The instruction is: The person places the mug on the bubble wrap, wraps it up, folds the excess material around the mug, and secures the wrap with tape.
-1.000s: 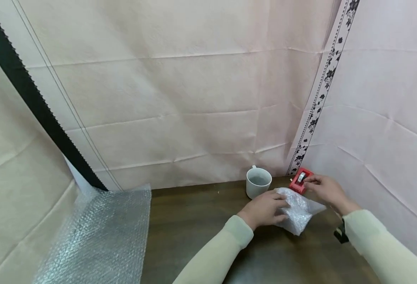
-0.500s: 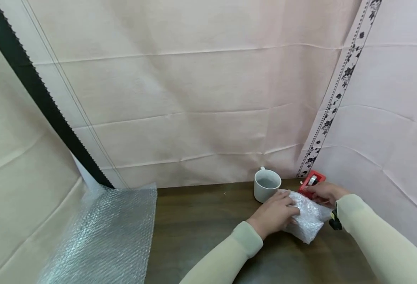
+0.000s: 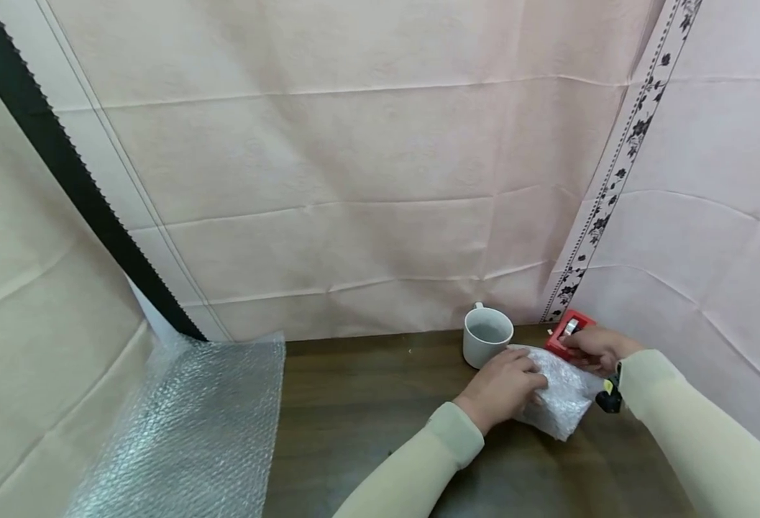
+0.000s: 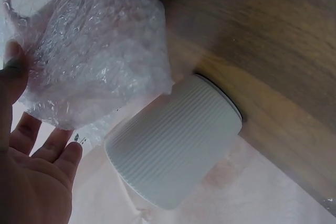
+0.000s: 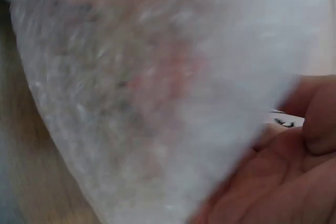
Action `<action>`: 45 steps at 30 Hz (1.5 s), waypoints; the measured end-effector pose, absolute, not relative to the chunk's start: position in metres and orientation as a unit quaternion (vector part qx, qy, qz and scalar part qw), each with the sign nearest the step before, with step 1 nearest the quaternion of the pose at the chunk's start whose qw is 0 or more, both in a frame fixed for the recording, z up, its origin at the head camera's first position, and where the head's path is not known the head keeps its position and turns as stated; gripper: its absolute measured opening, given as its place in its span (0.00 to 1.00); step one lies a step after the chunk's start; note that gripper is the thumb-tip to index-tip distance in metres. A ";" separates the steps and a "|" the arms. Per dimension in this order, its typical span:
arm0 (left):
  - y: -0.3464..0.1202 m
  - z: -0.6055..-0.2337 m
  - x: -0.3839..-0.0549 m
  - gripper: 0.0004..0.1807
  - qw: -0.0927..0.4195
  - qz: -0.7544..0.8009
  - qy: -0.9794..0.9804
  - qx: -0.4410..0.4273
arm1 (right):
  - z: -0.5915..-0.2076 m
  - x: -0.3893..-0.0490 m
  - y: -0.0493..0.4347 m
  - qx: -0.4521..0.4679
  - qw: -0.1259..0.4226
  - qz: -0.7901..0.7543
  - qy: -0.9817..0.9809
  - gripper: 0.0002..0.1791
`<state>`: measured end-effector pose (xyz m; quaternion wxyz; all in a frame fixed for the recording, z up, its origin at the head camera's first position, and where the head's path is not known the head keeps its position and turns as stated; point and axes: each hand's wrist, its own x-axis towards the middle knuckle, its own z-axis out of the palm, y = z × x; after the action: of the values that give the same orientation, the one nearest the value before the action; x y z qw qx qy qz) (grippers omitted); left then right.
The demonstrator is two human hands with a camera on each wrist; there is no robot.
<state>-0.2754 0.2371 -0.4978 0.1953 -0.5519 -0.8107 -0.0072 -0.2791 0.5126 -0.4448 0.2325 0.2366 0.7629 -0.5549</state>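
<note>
My left hand point(image 3: 502, 385) grips a bubble-wrapped mug point(image 3: 561, 403), its fingers over the near left side. In the left wrist view, a loop-shaped handle point(image 4: 38, 13) shows through the bubble wrap, with the thumb on one side and fingertips below. Just beyond the bundle, my right hand point(image 3: 605, 349) holds the near end of a red tape dispenser point(image 3: 556, 344), which has a roll of tape in it. The wrap fills most of the right wrist view and hides the right fingertips point(image 5: 268, 166) in part.
A pale ribbed mug point(image 3: 483, 342) stands upright behind the left hand, near the back wall. A sheet of bubble wrap point(image 3: 192, 432) covers the table's left part. Cloth curtains point(image 3: 367, 180) enclose the brown table point(image 3: 341, 403) at the back and both sides.
My right hand has turned and closed in on the tape dispenser. The left hand has settled further onto the wrapped bundle, whose flap now lies nearer the right wrist. The view has shifted slightly.
</note>
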 end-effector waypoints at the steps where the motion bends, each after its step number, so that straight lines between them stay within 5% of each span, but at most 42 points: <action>1: 0.237 -0.499 -0.275 0.12 0.193 -0.011 -0.811 -0.552 | -0.443 -0.276 0.513 0.233 0.233 -0.564 0.757 0.20; 9: 0.236 -0.500 -0.276 0.12 0.192 -0.056 -0.810 -0.551 | -0.423 -0.255 0.498 0.181 0.250 -0.605 0.733 0.22; 17: 0.238 -0.503 -0.278 0.12 0.195 -0.082 -0.805 -0.555 | -0.413 -0.215 0.462 0.132 0.212 -0.624 0.741 0.13; 25: 0.237 -0.501 -0.281 0.15 0.157 -0.107 -0.814 -0.549 | -0.411 -0.180 0.437 0.089 0.216 -0.621 0.748 0.19; 45: 0.242 -0.497 -0.288 0.13 0.125 -0.102 -0.809 -0.564 | -0.466 -0.140 0.395 0.079 0.186 -0.547 0.812 0.22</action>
<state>-0.2882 0.2424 -0.4972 0.1255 -0.5645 -0.8094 -0.1022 -0.1401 0.3953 -0.4658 0.1856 0.0791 0.8124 -0.5470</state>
